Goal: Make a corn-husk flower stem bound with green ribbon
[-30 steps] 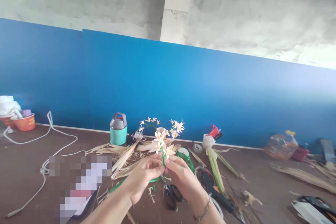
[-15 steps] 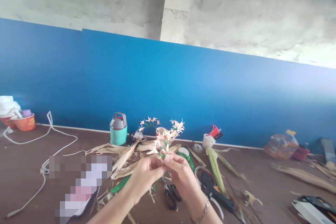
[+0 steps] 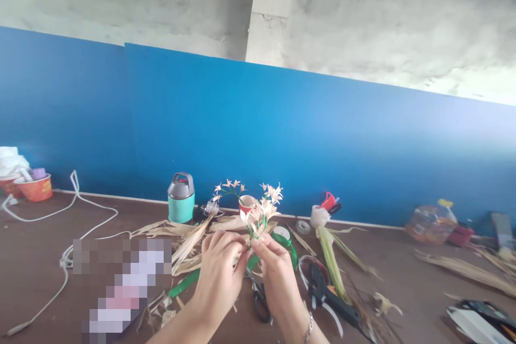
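Observation:
Pale cream artificial flowers [image 3: 262,214] on green-wrapped stems stand upright in front of me. My right hand [image 3: 278,274] pinches the base of the flower stem between thumb and fingers. Close against it, my left hand [image 3: 223,266] has its thumb and fingertips pressed together beside the stem base; what lies between them is hidden. A strip of green tape [image 3: 183,285] shows on the table left of my left hand, and some green also shows between the hands. Scissors [image 3: 261,301] lie below them.
A black glue gun [image 3: 332,298] lies right of my hands, near a green husk bundle [image 3: 331,260]. Dry husks [image 3: 191,250] spread behind my left hand. A turquoise flask [image 3: 181,207] stands by the blue partition [image 3: 242,129]. A white cable [image 3: 68,258] runs along the left.
My left hand has turned, its back now more upright, and its fingers have shifted beside the stem. The lower flowers have tilted slightly; my right hand keeps its pinch.

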The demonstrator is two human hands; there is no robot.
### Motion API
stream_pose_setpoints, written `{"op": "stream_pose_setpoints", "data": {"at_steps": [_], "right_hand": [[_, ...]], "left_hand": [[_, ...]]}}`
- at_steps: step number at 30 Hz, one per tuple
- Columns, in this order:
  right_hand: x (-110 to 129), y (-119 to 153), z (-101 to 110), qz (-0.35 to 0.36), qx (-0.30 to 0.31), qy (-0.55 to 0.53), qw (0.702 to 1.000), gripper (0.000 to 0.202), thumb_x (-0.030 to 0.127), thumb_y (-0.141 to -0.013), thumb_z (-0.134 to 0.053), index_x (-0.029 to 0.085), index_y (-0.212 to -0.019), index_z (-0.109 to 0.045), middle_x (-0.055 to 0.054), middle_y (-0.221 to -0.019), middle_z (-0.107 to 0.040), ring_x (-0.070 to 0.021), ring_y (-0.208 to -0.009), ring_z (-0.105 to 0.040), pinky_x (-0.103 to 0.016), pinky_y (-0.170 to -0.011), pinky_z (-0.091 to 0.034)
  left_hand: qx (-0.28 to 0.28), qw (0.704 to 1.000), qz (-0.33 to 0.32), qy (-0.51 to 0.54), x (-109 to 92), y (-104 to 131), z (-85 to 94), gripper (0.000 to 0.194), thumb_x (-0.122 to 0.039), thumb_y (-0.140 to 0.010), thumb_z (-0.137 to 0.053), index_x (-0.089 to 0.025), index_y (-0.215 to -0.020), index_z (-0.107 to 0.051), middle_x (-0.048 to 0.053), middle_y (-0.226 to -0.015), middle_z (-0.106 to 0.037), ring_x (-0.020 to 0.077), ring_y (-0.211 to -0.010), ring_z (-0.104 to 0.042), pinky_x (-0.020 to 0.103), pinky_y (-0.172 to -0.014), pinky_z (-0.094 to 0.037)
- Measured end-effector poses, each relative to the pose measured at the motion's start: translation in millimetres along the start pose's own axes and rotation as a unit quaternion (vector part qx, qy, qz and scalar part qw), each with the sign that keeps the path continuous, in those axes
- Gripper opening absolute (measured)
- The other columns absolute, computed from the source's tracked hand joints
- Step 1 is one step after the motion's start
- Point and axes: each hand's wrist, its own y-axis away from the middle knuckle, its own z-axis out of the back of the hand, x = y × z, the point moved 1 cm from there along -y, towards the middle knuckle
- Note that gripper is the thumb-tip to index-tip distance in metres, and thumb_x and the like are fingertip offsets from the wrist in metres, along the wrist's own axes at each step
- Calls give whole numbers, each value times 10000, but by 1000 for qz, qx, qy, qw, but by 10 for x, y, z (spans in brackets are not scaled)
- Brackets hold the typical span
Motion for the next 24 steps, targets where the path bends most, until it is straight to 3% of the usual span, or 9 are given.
{"op": "stream_pose_setpoints", "data": {"at_steps": [5,9,13,17,24], "right_hand": [[-9,14,-14,-1,3,2,1000,157,281,-644,-761,182,-628,-640,6,-690,-588,-153,-689,-531,-276,-713,-433],[11,-27,38,-5,30,55,998,117,261,-682,-723,172,-729,-664,-15,-720,-625,-158,-678,-548,-283,-695,-437],[132,-86,139,16,-28,91,995,212,233,-674,-688,189,-881,-673,-29,-835,-666,-181,-777,-576,-278,-725,-440],[312,-101,183,75,-45,145,986,210,330,-701,-695,186,-851,-669,-31,-822,-655,-179,-774,-554,-261,-709,-430],[445,-92,209,111,-43,248,961,217,347,-717,-683,153,-646,-616,10,-608,-551,-110,-559,-435,-219,-522,-359]], "left_hand": [[-51,998,-31,-37,-20,-3,30,175,-79,-809,-522,-210,-739,-616,43,-879,-647,214,-886,-570,364,-770,-401],[-52,997,-41,-40,17,-32,62,186,-71,-827,-487,-197,-745,-597,34,-817,-642,204,-849,-567,365,-777,-381],[-33,998,-35,-51,55,-53,81,175,-94,-837,-498,-195,-741,-603,43,-858,-647,217,-872,-562,388,-793,-375],[-10,998,-32,-59,87,-47,50,187,-97,-834,-496,-205,-763,-631,68,-970,-641,246,-941,-556,403,-791,-395],[42,999,-13,7,179,-4,-58,184,-140,-852,-467,-202,-802,-633,22,-738,-688,196,-683,-627,322,-650,-457]]}}
